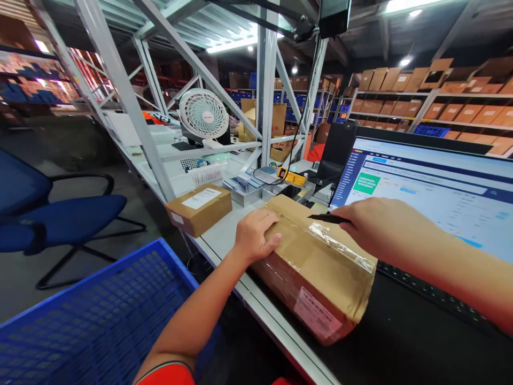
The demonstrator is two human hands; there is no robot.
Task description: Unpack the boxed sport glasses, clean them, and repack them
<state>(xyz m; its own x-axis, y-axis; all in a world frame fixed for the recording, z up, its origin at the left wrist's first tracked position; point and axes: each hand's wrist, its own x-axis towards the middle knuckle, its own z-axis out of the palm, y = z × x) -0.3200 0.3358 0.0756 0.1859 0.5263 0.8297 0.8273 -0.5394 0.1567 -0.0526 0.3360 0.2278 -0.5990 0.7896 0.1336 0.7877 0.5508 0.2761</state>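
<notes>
A taped cardboard box (308,240) lies at an angle on the bench in front of me, with clear shiny tape along its top and a printed label (318,310) on its near side. My left hand (256,235) presses on the box's left end, its fingers bent over the top and the thumb apart from them. In my right hand (368,216) is a slim black knife (331,218), which looks like a box cutter. Its tip points left, just over the box's top near the tape; I cannot tell whether it touches. My right fingertips are partly hidden.
A smaller labelled box (200,208) sits left of my hand. A blue crate (100,315) stands below the bench edge. Behind are a metal tray (244,192), a white basket (204,174) and a fan (203,115). A monitor (425,187) and keyboard (433,294) are at right.
</notes>
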